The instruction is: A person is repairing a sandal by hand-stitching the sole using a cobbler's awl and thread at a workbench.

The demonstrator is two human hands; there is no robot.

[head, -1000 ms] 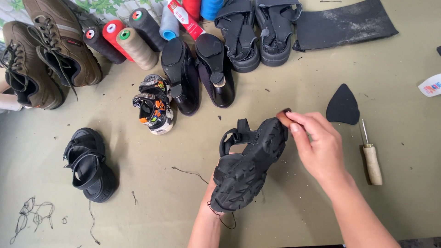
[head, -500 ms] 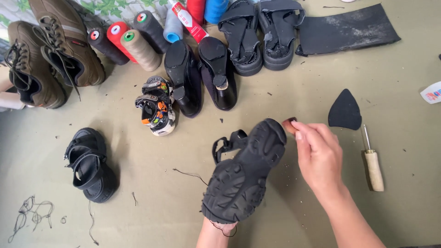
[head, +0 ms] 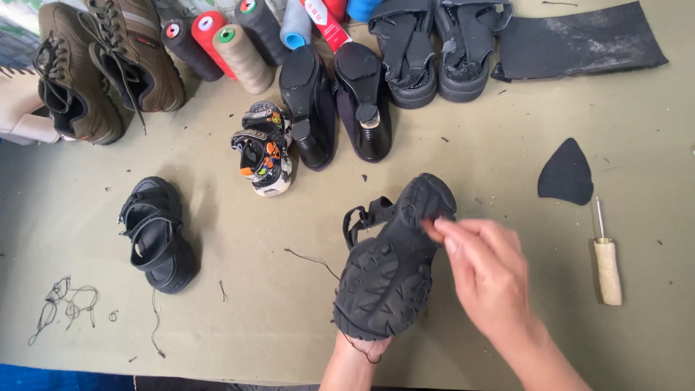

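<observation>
I noted the left hand (head: 360,352), lower centre, gripping a black lug-soled rubber sandal (head: 391,264) sole-up above the desk (head: 253,289); the right hand (head: 486,271) pinched its toe edge.

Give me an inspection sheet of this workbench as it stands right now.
Surface: olive-green table, with dark crumbs and thread scraps.
Job's things: black sandal, tread side up; a small brownish piece at its sole edge, too blurred to identify.
Clutter: second black sandal; small patterned sandal; black heeled shoes; brown lace-up shoes; pair of black sandals; thread cones; black rubber sheet; black cut patch; wooden-handled awl.
Grippers: left hand under the sandal's heel end; right hand, fingers at the sole edge.
Cables: nothing seen; only loose thread.
Surroundings: blue strip at the near edge.
</observation>
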